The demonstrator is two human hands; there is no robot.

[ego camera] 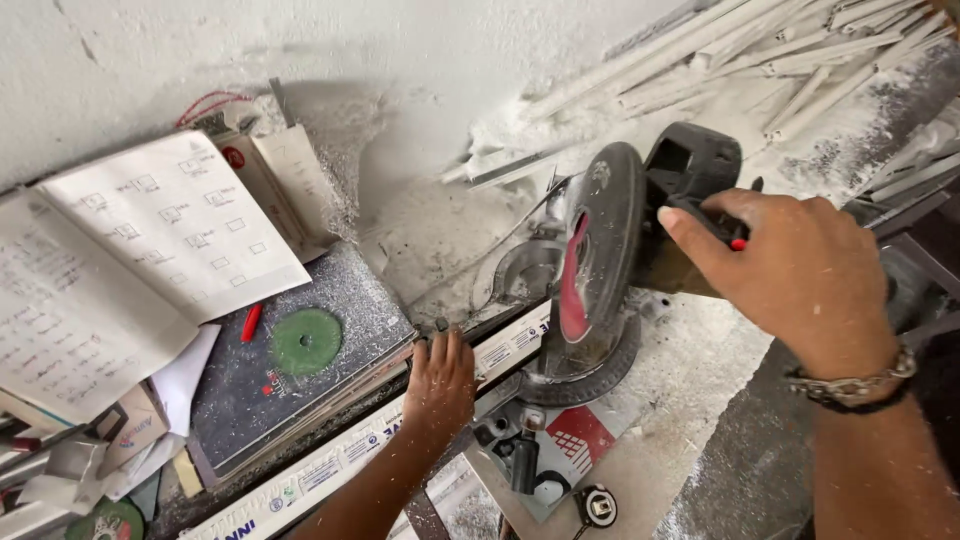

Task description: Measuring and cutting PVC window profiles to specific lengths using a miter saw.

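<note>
A black mitre saw (610, 250) with a dust-covered round blade guard and a red blade stands on its round base (585, 375). My right hand (790, 270) is closed around the saw's black handle, with a red trigger button showing by the fingers. My left hand (440, 385) presses flat on a long white profile strip with blue printing (340, 460), which runs diagonally under the blade from the lower left. A metal bracelet sits on my right wrist.
An open notebook with sketches (130, 260) lies at the left beside a red pen (250, 322). A green disc (306, 341) rests on a dark board. White cut-off strips (760, 50) are piled at the upper right. Sawdust covers the bench and wall.
</note>
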